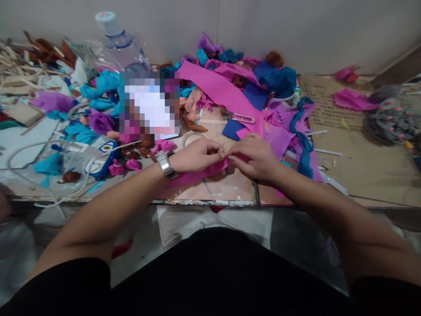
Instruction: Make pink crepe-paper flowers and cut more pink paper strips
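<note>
A person's black short-sleeved shirt (pixel 230 272) is nearest the camera. Beyond it, a thin bright-pink strip of paper or cloth (pixel 210 170) lies across the counter (pixel 226 189), nearer the person than the small U-shaped metal snips (pixel 230 115) and to their left. The left hand (pixel 197 156) and right hand (pixel 255 156) meet at the strip's far end, each grip closed in a thumb-and-fingertip pinch on it. The step in hand looks like fine folding or twisting; continuing would call for steady, close-set fingertips. On the person's side of the snips, a mostly bare patch gives some room before the counter's front edge. Beyond the snips, crumpled coloured pieces (pixel 276 81) crowd the space; well to their right, brown lettered cardboard (pixel 342 171) is more open.
</note>
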Demonstrator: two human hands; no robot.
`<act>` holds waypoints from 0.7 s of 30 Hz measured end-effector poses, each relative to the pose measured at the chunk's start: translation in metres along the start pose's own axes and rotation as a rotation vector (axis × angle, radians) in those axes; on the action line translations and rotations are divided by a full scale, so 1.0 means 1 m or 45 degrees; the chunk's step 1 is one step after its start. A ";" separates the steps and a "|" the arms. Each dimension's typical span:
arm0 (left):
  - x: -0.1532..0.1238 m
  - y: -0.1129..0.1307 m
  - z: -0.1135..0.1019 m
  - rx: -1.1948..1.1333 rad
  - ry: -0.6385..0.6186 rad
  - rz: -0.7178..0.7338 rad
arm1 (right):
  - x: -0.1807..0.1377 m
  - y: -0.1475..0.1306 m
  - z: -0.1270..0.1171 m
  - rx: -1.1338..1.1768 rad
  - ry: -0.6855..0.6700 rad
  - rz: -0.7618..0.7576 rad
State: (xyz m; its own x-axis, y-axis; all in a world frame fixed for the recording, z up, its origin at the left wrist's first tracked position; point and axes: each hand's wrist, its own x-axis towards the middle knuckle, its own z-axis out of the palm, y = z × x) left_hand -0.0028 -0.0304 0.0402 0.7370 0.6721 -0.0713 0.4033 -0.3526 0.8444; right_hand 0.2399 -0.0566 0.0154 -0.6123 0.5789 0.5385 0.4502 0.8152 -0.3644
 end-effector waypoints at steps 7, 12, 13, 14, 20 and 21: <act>0.000 -0.001 0.000 0.056 0.003 0.028 | -0.003 0.001 0.003 0.008 -0.044 0.067; -0.004 0.005 0.003 0.160 0.052 0.034 | -0.002 0.000 0.005 0.045 -0.073 0.125; -0.005 0.007 0.004 0.191 0.069 0.032 | -0.001 0.000 0.005 0.056 -0.082 0.136; -0.006 0.009 0.005 0.228 0.087 0.033 | -0.001 0.000 0.005 0.065 -0.091 0.144; -0.008 0.013 0.009 0.496 0.215 0.147 | 0.001 0.001 0.005 0.082 -0.096 0.118; -0.008 0.013 0.009 0.535 0.229 0.170 | 0.001 0.001 0.005 0.080 -0.088 0.105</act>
State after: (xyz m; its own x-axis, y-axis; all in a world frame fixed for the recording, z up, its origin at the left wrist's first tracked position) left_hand 0.0014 -0.0465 0.0463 0.7067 0.6919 0.1479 0.5230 -0.6516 0.5495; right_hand 0.2366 -0.0550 0.0122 -0.6192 0.6422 0.4519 0.4604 0.7631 -0.4536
